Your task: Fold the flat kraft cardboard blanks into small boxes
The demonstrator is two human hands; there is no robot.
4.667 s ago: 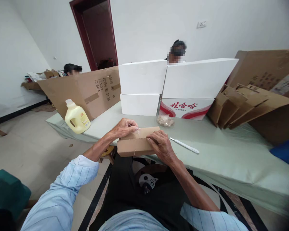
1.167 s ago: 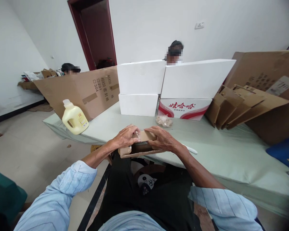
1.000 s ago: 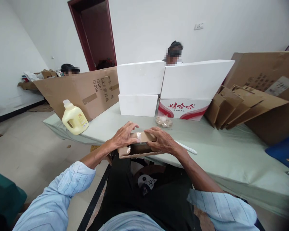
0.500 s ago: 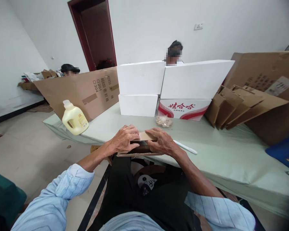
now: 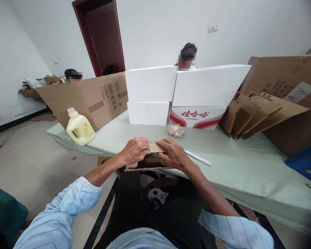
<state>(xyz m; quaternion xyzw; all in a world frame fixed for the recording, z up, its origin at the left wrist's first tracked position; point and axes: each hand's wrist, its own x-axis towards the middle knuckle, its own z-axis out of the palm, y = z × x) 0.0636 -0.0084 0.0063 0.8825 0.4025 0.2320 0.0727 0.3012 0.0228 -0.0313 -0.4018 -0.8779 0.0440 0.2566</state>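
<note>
At the table's near edge, a folded piece of brown cardboard (image 5: 157,148) is between my hands, with its lower edge above my lap. My left hand (image 5: 136,150) grips the far flap from the left, fingers curled over it. From the right, my right hand (image 5: 173,152) holds the same flap with bent fingers on top and the thumb beneath. A white, slim pen-like tool (image 5: 199,158) lies on the table just right of my right hand. Beyond the hands sits a small clear bag of pale bits (image 5: 175,130).
White boxes (image 5: 150,84) stand stacked across the green-covered table (image 5: 243,166). A yellow jug (image 5: 81,128) is at the left, before a large carton (image 5: 93,100). Folded cardboard pieces (image 5: 256,112) and a blue container (image 5: 304,164) are at the right. Two people sit behind the boxes.
My left fingers have closed more tightly on the flap, the left thumb drawing in. The cardboard's left corner shows more now. My right hand stays nearly in place.
</note>
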